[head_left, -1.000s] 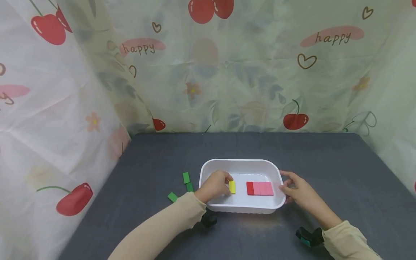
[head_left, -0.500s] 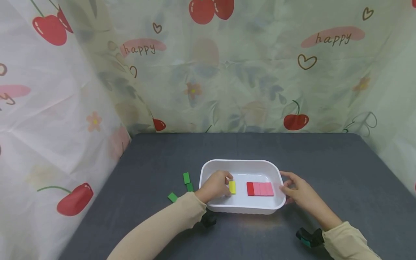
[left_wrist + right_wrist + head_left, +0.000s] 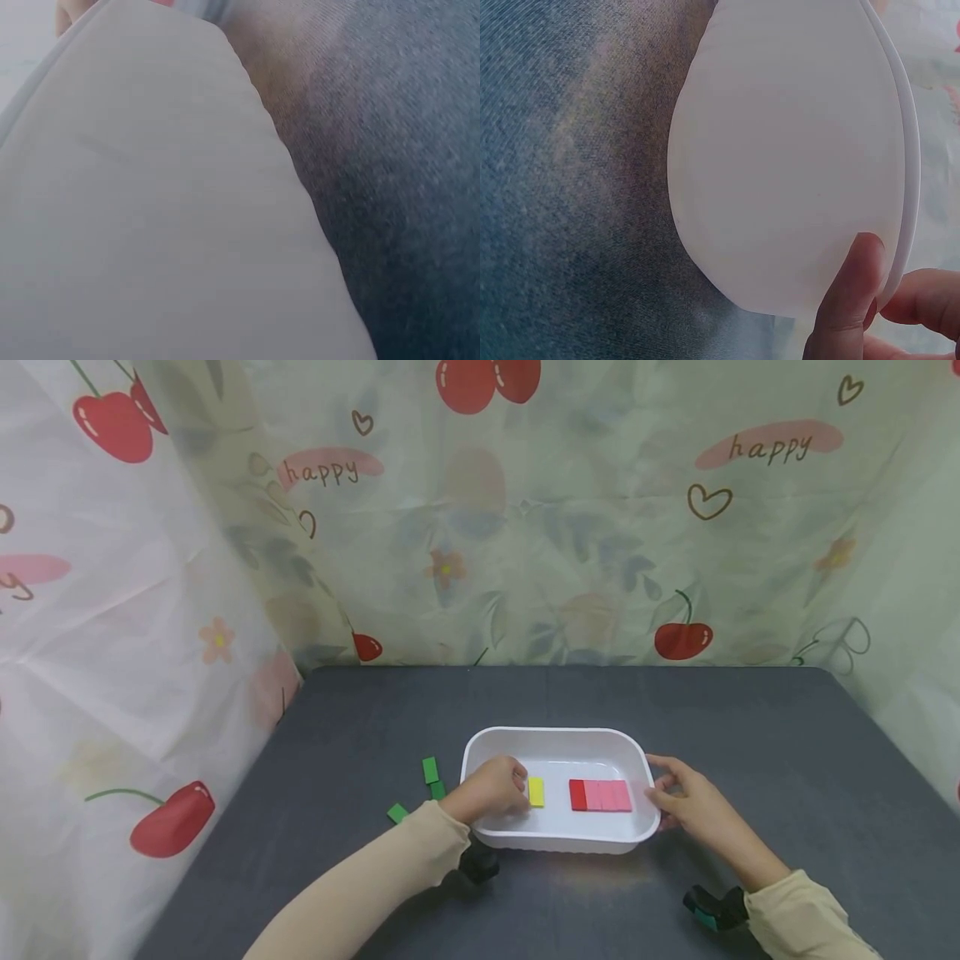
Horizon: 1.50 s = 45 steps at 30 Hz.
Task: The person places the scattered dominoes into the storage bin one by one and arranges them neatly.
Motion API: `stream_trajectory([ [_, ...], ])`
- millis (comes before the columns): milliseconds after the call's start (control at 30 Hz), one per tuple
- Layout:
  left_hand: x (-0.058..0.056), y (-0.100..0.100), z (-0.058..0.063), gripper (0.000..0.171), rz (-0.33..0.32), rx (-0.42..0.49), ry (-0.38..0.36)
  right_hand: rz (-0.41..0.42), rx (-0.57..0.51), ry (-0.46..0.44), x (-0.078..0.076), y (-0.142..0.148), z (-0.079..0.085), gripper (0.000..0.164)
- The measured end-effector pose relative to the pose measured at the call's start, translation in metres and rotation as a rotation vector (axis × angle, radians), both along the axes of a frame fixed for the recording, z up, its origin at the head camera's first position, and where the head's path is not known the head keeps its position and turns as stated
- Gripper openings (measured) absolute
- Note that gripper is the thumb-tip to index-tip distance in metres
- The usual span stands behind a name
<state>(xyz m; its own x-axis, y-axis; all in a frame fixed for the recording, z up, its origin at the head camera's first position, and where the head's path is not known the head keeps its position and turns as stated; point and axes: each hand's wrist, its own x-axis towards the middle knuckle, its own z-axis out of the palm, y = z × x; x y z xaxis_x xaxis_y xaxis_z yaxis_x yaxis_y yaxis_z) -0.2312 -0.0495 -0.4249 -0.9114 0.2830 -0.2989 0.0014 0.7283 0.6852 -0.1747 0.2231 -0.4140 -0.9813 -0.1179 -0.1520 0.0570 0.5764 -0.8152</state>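
A white cloth printed with cherries, hearts and the word "happy" is hanging behind a white plastic tray and also off to its left. A dark grey counter is supporting the tray and spreading out around it. A person's cream sleeves are stretching in from the front of the tray, one toward each end. The right hand is grasping the tray's right end, its thumb pressing the outer wall and its other fingers meeting the rim. The left hand is dipping inside the tray's left end with fingers curled; whether they are gripping anything, the view is not showing. Black wrist devices are sitting in front of the tray. Inside the tray's right half, pink tiles are forming a row led by a red tile. A yellow tile is lying left of the tray's centre, just beside the left hand. Three green tiles are resting outside the tray, to its left.
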Motion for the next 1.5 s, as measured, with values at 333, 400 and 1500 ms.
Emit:
stream_trajectory([
  [333, 0.001, 0.004, -0.003, 0.041, 0.0, 0.048, -0.028, -0.011, 0.012, -0.011, 0.0, -0.001, 0.0, 0.059],
  [400, 0.001, 0.005, -0.003, 0.042, -0.008, 0.057, -0.022, -0.011, 0.016, -0.013, 0.0, -0.001, 0.0, 0.059],
  [1500, 0.003, 0.034, -0.006, 0.04, 0.001, 0.039, -0.032, -0.01, 0.001, 0.008, 0.001, -0.002, -0.001, 0.058],
])
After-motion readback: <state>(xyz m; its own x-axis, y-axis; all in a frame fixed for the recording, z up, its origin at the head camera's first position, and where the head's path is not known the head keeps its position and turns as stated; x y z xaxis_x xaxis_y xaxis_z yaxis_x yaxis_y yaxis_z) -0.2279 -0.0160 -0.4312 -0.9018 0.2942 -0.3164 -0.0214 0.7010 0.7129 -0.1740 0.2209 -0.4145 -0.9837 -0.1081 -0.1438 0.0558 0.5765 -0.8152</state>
